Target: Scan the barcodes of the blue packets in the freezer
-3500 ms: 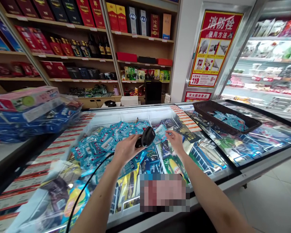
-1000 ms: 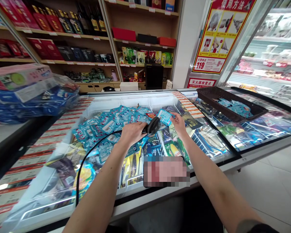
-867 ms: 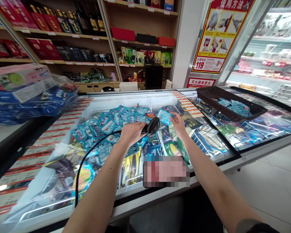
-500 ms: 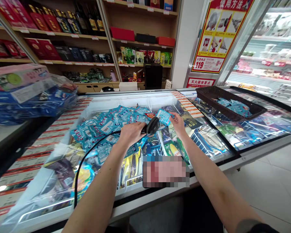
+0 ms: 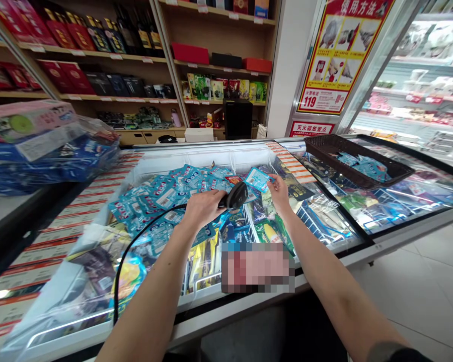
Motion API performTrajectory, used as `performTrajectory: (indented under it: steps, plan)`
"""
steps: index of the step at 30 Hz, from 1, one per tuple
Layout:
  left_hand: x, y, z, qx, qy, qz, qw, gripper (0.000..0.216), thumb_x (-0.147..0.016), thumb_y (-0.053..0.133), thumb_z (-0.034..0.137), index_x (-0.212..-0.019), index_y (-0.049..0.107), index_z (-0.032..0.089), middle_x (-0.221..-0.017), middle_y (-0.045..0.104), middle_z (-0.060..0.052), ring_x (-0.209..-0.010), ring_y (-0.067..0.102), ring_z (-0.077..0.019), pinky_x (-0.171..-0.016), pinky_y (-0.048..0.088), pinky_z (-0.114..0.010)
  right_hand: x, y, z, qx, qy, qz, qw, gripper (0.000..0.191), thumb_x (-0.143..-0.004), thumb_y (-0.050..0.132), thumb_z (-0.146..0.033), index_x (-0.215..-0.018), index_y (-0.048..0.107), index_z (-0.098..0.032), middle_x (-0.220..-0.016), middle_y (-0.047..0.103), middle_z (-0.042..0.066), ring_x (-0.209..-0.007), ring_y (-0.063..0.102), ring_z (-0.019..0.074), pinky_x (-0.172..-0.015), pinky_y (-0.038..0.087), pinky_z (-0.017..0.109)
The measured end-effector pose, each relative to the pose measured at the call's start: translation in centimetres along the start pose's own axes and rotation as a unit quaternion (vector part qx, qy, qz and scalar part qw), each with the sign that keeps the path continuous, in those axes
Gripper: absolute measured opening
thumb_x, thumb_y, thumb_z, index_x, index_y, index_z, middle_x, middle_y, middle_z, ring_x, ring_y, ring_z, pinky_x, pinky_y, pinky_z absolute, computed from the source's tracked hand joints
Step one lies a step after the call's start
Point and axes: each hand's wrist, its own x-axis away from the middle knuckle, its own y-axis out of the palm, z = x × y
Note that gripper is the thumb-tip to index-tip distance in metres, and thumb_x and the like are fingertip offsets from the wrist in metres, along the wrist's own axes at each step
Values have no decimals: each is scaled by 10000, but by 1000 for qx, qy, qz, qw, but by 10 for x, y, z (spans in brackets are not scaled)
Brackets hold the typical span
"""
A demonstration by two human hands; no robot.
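My left hand (image 5: 206, 207) is closed round the handle of a black barcode scanner (image 5: 237, 196), whose cable (image 5: 130, 246) runs down to the left. To its right, my right hand (image 5: 279, 193) pinches the edge of a small light-blue packet (image 5: 257, 179), its printed side with a white label turned up. The scanner head is close to the packet but apart from it. Left of both hands, a pile of similar blue packets (image 5: 166, 196) lies spread over the freezer glass. A red-and-yellow piece (image 5: 233, 179) shows just behind the scanner.
A brown basket (image 5: 324, 146) holding several blue packets stands at the right. At the left are plastic-wrapped boxes (image 5: 33, 136). A blurred-out flat device (image 5: 257, 267) lies at the freezer's front edge (image 5: 324, 269). Shelves (image 5: 162, 58) with goods stand behind.
My right hand has moved slightly to the right with the blue packet, farther from the scanner. The left hand and scanner have stayed nearly in place.
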Motion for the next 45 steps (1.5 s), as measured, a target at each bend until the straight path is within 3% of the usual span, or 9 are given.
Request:
performTrajectory:
  steps: [3, 15, 20, 25, 30, 35, 38, 45]
  plan:
    - [0, 1, -1, -5, 1, 6, 1000, 313, -826, 448, 404, -1091, 549, 270, -982, 657, -33, -873, 614, -231, -636, 405, -289, 0, 0, 2, 6, 1, 21, 1000, 285, -817, 499, -387, -1037, 551, -215, -723, 519, -11, -625, 471, 122, -577, 387, 240]
    - [0, 5, -3, -16, 20, 28, 999, 295, -822, 450, 401, -1069, 548, 274, -944, 660, -20, -832, 621, -234, -568, 360, -281, 0, 1, 2, 30, -1, 4, 1000, 319, -835, 459, -419, -1063, 538, -210, -775, 549, 8, -650, 487, 133, -584, 398, 241]
    - [-1, 5, -4, -13, 18, 36, 999, 297, -822, 451, 399, -1074, 546, 275, -947, 658, -20, -829, 621, -227, -566, 361, -278, 2, -5, -4, 101, -5, 38, 994, 333, -848, 424, -405, -1093, 534, -208, -836, 587, 26, -676, 507, 149, -645, 421, 271]
    - [0, 5, -4, -14, 12, 49, 999, 307, -828, 441, 404, -1091, 533, 275, -973, 654, -18, -835, 622, -224, -570, 375, -277, -2, -21, -5, 224, 51, 88, 969, 343, -826, 428, -340, -1116, 526, -184, -855, 613, 48, -702, 541, 180, -721, 417, 319]
    - [1, 5, -7, -10, -4, 60, 998, 324, -813, 472, 407, -1104, 528, 275, -1014, 647, -24, -856, 619, -226, -589, 394, -276, -6, -37, -3, 302, 117, 115, 939, 371, -823, 388, -286, -1138, 526, -148, -923, 617, 106, -853, 541, 243, -799, 392, 383]
    - [2, 7, -12, -2, -10, 87, 996, 327, -809, 485, 394, -1110, 528, 274, -1004, 644, -33, -871, 612, -235, -589, 398, -287, -3, -37, -10, 406, 78, 141, 900, 388, -813, 445, -261, -1180, 518, -160, -1290, 451, 161, -1181, 345, 320, -923, 299, 473]
    - [2, 6, -14, -2, -8, 91, 996, 324, -810, 491, 389, -1108, 525, 266, -995, 641, -43, -871, 605, -234, -602, 403, -290, 0, -27, -18, 416, 22, 82, 905, 381, -848, 423, -283, -1212, 496, -197, -1301, 459, 123, -1186, 341, 311, -932, 287, 491]
    - [6, 4, -14, -16, 13, 89, 996, 304, -794, 522, 364, -1068, 547, 234, -975, 624, -59, -946, 571, -236, -733, 431, -325, 8, 1, -27, 324, -144, -158, 922, 397, -910, 366, -374, -1243, 503, -208, -1200, 573, 70, -1116, 467, 222, -972, 329, 379]
